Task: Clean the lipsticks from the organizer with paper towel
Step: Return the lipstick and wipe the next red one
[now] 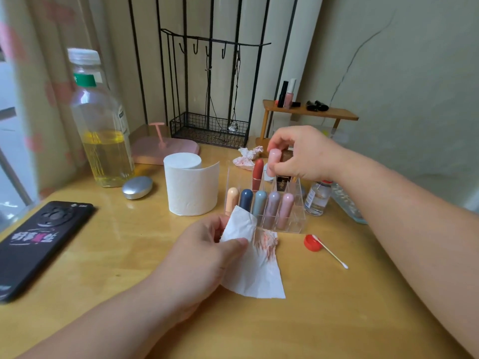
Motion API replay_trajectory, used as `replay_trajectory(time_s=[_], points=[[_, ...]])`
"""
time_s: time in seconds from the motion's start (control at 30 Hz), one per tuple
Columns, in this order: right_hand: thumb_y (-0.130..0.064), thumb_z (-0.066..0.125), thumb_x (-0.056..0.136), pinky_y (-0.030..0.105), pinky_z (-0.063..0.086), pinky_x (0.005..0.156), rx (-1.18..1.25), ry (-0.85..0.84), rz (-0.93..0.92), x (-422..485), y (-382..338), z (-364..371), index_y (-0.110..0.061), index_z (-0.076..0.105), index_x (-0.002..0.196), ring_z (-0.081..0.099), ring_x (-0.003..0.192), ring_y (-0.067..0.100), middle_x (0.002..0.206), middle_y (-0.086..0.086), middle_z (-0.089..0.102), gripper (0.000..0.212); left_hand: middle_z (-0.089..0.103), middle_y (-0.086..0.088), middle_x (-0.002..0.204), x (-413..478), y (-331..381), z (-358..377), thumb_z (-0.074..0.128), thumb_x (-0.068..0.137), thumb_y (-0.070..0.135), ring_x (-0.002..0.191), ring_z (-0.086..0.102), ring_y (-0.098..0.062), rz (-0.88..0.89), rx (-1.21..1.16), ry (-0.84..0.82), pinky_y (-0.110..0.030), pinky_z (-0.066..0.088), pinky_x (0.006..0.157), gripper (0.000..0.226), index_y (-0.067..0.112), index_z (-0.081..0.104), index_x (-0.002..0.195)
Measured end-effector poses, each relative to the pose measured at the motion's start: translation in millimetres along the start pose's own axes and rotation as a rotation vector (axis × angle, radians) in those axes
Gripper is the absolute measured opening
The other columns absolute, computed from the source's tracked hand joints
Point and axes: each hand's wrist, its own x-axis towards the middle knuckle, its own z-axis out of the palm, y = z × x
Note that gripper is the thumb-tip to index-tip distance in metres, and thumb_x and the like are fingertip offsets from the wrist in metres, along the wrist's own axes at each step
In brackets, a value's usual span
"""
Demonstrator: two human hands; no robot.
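Five capped pastel lipstick tubes (260, 203) fill the front row of the clear acrylic organizer (298, 203), with a red lipstick (258, 172) standing behind. The right hand (298, 154) pinches a pale pink lipstick (273, 161) just above the back row. At the organizer's 7 o'clock the left hand (207, 252) pinches a red-smeared white paper towel sheet (255, 270), and the wooden tabletop (337, 307) runs on toward 6.

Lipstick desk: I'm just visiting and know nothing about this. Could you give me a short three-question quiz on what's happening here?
1. True or false: the towel in the left hand is spotless.
2. Which lipstick does the right hand pinch? A red, B pink, C navy.
3. Fill in: the organizer's front row holds ___ lipsticks.
Key: 1 false, it is smeared red; 2 B; 3 five.
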Motion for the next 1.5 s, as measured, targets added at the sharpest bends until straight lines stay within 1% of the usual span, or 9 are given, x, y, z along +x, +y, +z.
replay_trajectory(time_s=[0.13, 0.27, 0.37, 0.5, 0.87, 1.1, 1.27, 1.37, 1.5], points=[[-0.022, 0.073, 0.074, 0.026, 0.050, 0.067, -0.112, -0.085, -0.007, 7.5, 4.7, 1.5, -0.032, 0.063, 0.088, 0.061, 0.086, 0.010, 0.091, -0.013, 0.064, 0.020, 0.075, -0.014, 0.095, -1.7, 1.0, 2.7, 0.069, 0.075, 0.026, 0.096, 0.068, -0.042, 0.006, 0.036, 0.025, -0.059, 0.048, 0.094, 0.017, 0.016, 0.072, 0.089], [-0.027, 0.075, 0.072, 0.030, 0.052, 0.069, -0.165, -0.127, -0.019, 12.6, 7.3, 2.6, -0.035, 0.062, 0.086, 0.060, 0.085, 0.007, 0.090, -0.015, 0.063, 0.021, 0.075, -0.017, 0.094, -2.2, -0.2, 2.7, 0.074, 0.082, 0.015, 0.090, 0.069, -0.039, -0.006, 0.017, 0.029, -0.057, 0.051, 0.092, 0.007, 0.011, 0.072, 0.087], [-0.029, 0.078, 0.074, 0.029, 0.053, 0.070, -0.203, -0.163, -0.025, 14.1, 7.6, 2.9, -0.032, 0.064, 0.098, 0.061, 0.084, 0.007, 0.093, -0.014, 0.065, 0.028, 0.074, -0.019, 0.094, -2.3, -1.9, 2.0, 0.070, 0.089, 0.007, 0.086, 0.069, -0.034, -0.015, 0.016, 0.014, -0.056, 0.050, 0.092, 0.002, 0.008, 0.071, 0.088], [-0.030, 0.081, 0.076, 0.027, 0.053, 0.072, -0.172, -0.209, -0.024, 14.5, 3.6, -2.8, -0.032, 0.061, 0.115, 0.063, 0.085, 0.004, 0.095, -0.015, 0.067, 0.045, 0.074, -0.018, 0.095, -1.7, -2.4, 1.7, 0.072, 0.077, 0.020, 0.087, 0.069, -0.034, 0.004, 0.012, -0.010, -0.056, 0.051, 0.092, 0.011, 0.013, 0.072, 0.085], [-0.028, 0.077, 0.083, 0.025, 0.052, 0.077, -0.214, -0.258, -0.070, 32.9, -14.9, -4.5, -0.030, 0.067, 0.110, 0.067, 0.090, 0.003, 0.091, -0.017, 0.072, 0.029, 0.074, -0.020, 0.096, -0.1, -5.3, -0.3, 0.072, 0.074, 0.020, 0.089, 0.069, -0.038, 0.001, -0.022, -0.016, -0.056, 0.050, 0.093, 0.015, 0.010, 0.071, 0.086], [-0.032, 0.075, 0.086, 0.031, 0.054, 0.083, -0.320, -0.268, -0.102, 34.2, -14.5, 4.6, -0.030, 0.072, 0.106, 0.063, 0.095, 0.010, 0.100, -0.013, 0.066, 0.021, 0.074, -0.018, 0.091, -1.1, -6.7, 0.6, 0.072, 0.074, 0.019, 0.079, 0.068, -0.026, 0.014, -0.021, -0.053, -0.040, 0.050, 0.079, 0.008, 0.014, 0.071, 0.080], [-0.024, 0.073, 0.087, 0.027, 0.054, 0.081, -0.212, -0.190, -0.065, 32.9, -16.0, 3.3, -0.029, 0.068, 0.114, 0.064, 0.091, 0.004, 0.101, -0.012, 0.069, 0.028, 0.074, -0.020, 0.094, -0.1, -9.6, -1.4, 0.072, 0.075, 0.019, 0.082, 0.068, -0.029, 0.012, -0.021, -0.039, -0.045, 0.052, 0.084, 0.015, 0.009, 0.070, 0.086], [-0.022, 0.073, 0.088, 0.022, 0.051, 0.079, -0.102, -0.065, -0.051, 27.5, -23.6, -13.1, -0.027, 0.062, 0.123, 0.064, 0.088, -0.001, 0.097, -0.014, 0.069, 0.036, 0.074, -0.017, 0.097, -0.1, -9.8, -1.1, 0.071, 0.075, 0.019, 0.092, 0.070, -0.035, 0.025, -0.014, -0.017, -0.055, 0.049, 0.095, 0.027, 0.013, 0.067, 0.101], [-0.017, 0.072, 0.087, 0.036, 0.055, 0.088, 0.148, 0.244, -0.074, -5.5, -35.4, -38.6, -0.030, 0.057, 0.125, 0.068, 0.087, 0.010, 0.092, -0.007, 0.070, 0.043, 0.071, -0.019, 0.092, -0.8, -7.6, -0.4, 0.069, 0.078, 0.017, 0.090, 0.069, -0.036, 0.071, 0.018, 0.015, -0.051, 0.051, 0.091, 0.051, 0.040, 0.054, 0.121]])
